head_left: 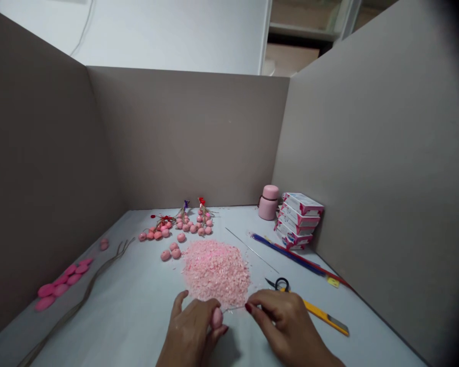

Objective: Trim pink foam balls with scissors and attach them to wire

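My left hand [193, 329] is at the bottom centre, its fingers closed round a small pink ball [217, 318]. My right hand [285, 321] sits just to the right, fingertips pinched near the front edge of a heap of pink flakes [216, 272]; what it pinches is too small to make out. Both hands rest on the pale blue table [137, 306] right at the heap's near side.
Pink balls, loose and bundled on stems [183, 227], lie behind the heap. Flat pink discs [61, 285] and thin stalks [87, 285] are at left. Small scissors [277, 283], a yellow cutter [325, 317], wires, coloured sticks [290, 255], stacked boxes [299, 219] and a pink jar [269, 202] are at right. Grey partitions surround the table.
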Tool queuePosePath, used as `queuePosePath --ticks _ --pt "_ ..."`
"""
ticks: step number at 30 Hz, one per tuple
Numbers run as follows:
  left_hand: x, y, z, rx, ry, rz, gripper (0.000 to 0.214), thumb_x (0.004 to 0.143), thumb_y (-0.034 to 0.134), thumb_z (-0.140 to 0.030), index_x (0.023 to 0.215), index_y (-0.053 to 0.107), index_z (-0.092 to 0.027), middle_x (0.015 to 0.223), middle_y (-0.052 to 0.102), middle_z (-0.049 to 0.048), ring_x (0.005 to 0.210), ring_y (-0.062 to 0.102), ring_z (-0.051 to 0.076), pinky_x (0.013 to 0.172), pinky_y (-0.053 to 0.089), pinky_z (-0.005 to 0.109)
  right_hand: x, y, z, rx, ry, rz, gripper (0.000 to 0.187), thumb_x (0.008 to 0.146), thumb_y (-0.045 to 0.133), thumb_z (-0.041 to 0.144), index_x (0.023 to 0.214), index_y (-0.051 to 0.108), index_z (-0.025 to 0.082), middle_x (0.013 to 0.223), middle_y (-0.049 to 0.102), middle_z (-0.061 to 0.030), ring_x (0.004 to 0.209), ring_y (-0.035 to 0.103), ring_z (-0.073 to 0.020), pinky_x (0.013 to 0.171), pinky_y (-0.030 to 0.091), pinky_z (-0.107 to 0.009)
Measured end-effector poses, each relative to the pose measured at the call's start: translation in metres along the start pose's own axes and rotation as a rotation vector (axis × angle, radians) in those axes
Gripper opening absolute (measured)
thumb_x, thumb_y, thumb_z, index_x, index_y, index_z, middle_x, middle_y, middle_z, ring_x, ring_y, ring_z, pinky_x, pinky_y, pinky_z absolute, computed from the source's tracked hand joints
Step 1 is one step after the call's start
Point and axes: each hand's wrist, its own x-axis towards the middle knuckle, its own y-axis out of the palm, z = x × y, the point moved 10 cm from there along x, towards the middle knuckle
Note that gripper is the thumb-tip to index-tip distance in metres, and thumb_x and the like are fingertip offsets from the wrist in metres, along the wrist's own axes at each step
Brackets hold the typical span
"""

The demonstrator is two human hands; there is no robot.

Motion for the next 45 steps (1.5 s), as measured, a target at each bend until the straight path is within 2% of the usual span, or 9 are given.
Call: queuePosePath --ticks 3,6,17,21,26,33,37,41,45 --pt "-0.001 -0.001 -0.004 -0.003 0.019 -0.037 0.02 0.093 0.033 -0.026 0.087 0.052 -0.024 0.059 0.063 -0.0068 0.052 0.06 0.012 0.092 0.031 0.043 -0.002 0.005 0.016 -0.016 -0.151 0.033 0.026 0.083 0.04 0.018 0.062 0.055 0.02 0.053 0.06 0.0002 0.049 0.057 -0.013 0.049 0.034 -0.024" --pt "-0.002 0.001 -0.001 -0.027 -0.006 -0.039 0.017 0.092 0.035 -0.025 0.091 0.052 -0.024 0.063 0.065 -0.0056 0.054 0.061 0.013 0.095 0.029 0.044 -0.002 0.002 0.008 -0.003 -0.056 0.017 0.025 0.085 0.04 0.016 0.066 0.057 0.02 0.058 0.061 -0.0002 0.054 0.058 -0.0123 0.052 0.035 -0.023" --pt "-0.003 -0.003 0.0 -0.12 -0.005 -0.054 0.011 0.089 0.043 -0.023 0.089 0.054 -0.024 0.068 0.068 -0.0052 0.058 0.063 0.012 0.102 0.024 0.044 -0.003 0.008 0.019 0.07 -0.094 0.084 0.024 0.083 0.041 0.016 0.067 0.058 0.02 0.059 0.063 -0.0009 0.054 0.058 -0.0128 0.053 0.035 -0.023" --pt "-0.005 0.001 0.006 -0.121 -0.028 -0.031 0.011 0.087 0.045 -0.026 0.093 0.054 -0.025 0.068 0.067 -0.0049 0.059 0.063 0.013 0.101 0.024 0.044 -0.001 0.004 0.011 0.075 0.002 0.032 0.025 0.085 0.041 0.017 0.067 0.059 0.019 0.061 0.063 -0.0019 0.058 0.059 -0.0134 0.056 0.036 -0.023" --pt "-0.007 0.004 0.005 -0.098 0.008 -0.047 0.016 0.091 0.038 -0.033 0.092 0.053 -0.026 0.065 0.067 -0.0064 0.056 0.063 0.012 0.107 0.013 0.043 -0.002 0.009 0.018 0.057 -0.089 -0.003 0.021 0.081 0.043 0.015 0.069 0.059 0.02 0.061 0.064 -0.0004 0.056 0.058 -0.0132 0.055 0.036 -0.024" --pt "-0.008 0.01 0.005 -0.056 0.038 -0.131 0.028 0.096 0.024 -0.035 0.092 0.051 -0.027 0.061 0.066 -0.0075 0.054 0.063 0.012 0.106 0.017 0.038 -0.006 -0.001 0.006 -0.141 -0.124 -0.199 0.018 0.079 0.044 0.014 0.072 0.059 0.021 0.064 0.06 -0.0012 0.064 0.053 -0.0168 0.055 0.032 -0.027" --pt "-0.006 0.004 0.012 -0.106 0.021 -0.101 0.023 0.093 0.034 -0.04 0.094 0.051 -0.025 0.068 0.068 -0.0048 0.065 0.066 0.013 0.107 0.015 0.041 -0.006 -0.003 0.005 -0.189 -0.094 -0.223 0.017 0.082 0.046 0.012 0.075 0.057 0.022 0.067 0.057 0.0007 0.071 0.051 -0.0171 0.073 0.032 -0.031" --pt "-0.005 0.001 0.016 -0.158 -0.029 -0.056 0.011 0.09 0.042 -0.033 0.093 0.05 -0.025 0.067 0.064 -0.006 0.065 0.064 0.014 0.107 0.016 0.044 -0.013 -0.016 0.021 -0.175 -0.219 -0.388 0.02 0.083 0.042 0.012 0.073 0.057 0.022 0.06 0.052 0.0021 0.065 0.047 -0.0164 0.08 0.027 -0.036" --pt "-0.004 0.0 0.014 -0.165 -0.041 -0.073 0.011 0.09 0.043 -0.034 0.092 0.05 -0.025 0.065 0.062 -0.0067 0.062 0.063 0.013 0.107 0.017 0.046 -0.009 -0.009 0.019 -0.222 -0.181 -0.297 0.018 0.082 0.047 0.009 0.073 0.056 0.021 0.063 0.052 0.0016 0.066 0.047 -0.0164 0.076 0.028 -0.034"
